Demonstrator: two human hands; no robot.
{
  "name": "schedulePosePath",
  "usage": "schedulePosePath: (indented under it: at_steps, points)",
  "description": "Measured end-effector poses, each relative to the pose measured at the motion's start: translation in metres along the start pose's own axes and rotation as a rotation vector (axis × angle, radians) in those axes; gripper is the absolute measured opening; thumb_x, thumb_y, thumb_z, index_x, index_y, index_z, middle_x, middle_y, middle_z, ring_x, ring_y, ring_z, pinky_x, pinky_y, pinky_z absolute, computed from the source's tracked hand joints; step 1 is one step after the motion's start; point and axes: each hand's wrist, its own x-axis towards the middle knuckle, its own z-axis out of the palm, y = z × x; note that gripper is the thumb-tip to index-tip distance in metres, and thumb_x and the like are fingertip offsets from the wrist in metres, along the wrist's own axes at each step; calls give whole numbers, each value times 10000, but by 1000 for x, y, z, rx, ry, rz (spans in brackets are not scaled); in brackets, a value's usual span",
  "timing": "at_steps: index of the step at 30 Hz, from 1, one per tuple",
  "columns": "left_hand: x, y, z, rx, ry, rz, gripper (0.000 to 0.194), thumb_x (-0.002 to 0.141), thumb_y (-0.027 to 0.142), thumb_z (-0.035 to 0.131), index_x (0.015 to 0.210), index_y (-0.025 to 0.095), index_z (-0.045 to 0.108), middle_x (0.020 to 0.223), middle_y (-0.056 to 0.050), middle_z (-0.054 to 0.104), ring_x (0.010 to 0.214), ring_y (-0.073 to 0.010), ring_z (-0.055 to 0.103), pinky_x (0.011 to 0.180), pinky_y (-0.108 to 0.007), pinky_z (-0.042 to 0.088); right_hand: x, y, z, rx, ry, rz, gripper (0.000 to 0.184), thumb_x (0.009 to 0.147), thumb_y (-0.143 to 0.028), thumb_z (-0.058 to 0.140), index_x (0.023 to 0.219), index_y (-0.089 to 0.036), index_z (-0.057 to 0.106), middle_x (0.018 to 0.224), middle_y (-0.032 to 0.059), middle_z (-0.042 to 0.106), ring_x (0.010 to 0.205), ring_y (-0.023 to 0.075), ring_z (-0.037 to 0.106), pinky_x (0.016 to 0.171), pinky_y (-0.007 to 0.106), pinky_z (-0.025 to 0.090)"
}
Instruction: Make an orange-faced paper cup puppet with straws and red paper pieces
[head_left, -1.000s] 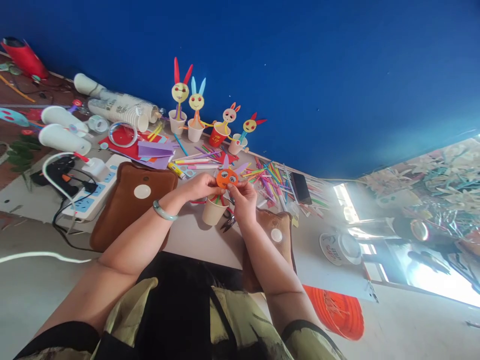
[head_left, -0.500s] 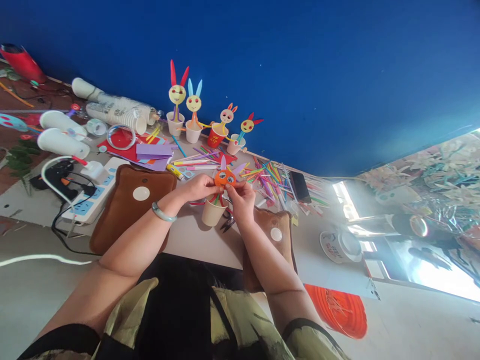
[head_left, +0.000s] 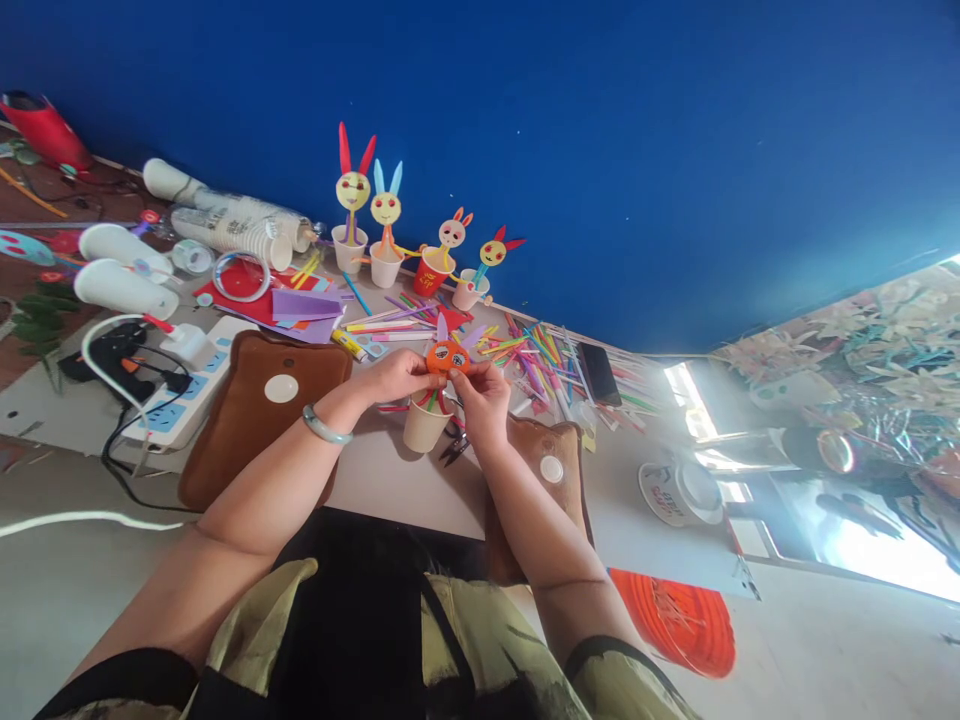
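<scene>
Two hands are working the orange face point(head_left: 448, 357) right now! The left hand point(head_left: 401, 376) is pinching its lower edge, fingers closed, while the right hand point(head_left: 484, 397) is gripping the other side, thumb over the front. That face is sitting just above the pale cup point(head_left: 425, 430), its purple ears point(head_left: 442, 329) pointing up. Careful handling here, I'm judging, is calling for light, even pressure, thumbs off the drawn eyes point(head_left: 442, 354), the cup upright. A dark metal tool point(head_left: 454, 450) is lying just beside, worth avoiding.
</scene>
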Motion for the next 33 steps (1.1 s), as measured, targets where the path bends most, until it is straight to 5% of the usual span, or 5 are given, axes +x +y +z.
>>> schedulePosePath:
  at_steps: [10, 19, 33]
  points:
    - [0, -1, 0, 20, 49, 7, 329, 806, 479, 678, 707, 169, 724, 659, -19, 695, 704, -188, 640, 618, -257, 486, 0, 1, -2, -31, -3, -28, 292, 739, -414, 790, 749, -212, 580, 688, -36, 616, 617, 116, 507, 616, 273, 419]
    - [3, 0, -3, 24, 115, 72, 396, 810, 523, 672, 760, 138, 751, 690, -31, 711, 692, -181, 625, 627, -267, 480, 1, 1, 0, 52, -57, 9, 394, 699, -451, 835, 919, -220, 603, 821, -4, 697, 744, 150, 623, 715, 299, 502]
    - [3, -1, -5, -16, 86, 113, 374, 836, 500, 651, 792, 142, 753, 732, -49, 725, 736, -205, 645, 643, -281, 496, 5, 1, -5, -15, -181, 92, 328, 673, -458, 839, 810, -207, 678, 749, -5, 694, 632, 133, 586, 610, 278, 479]
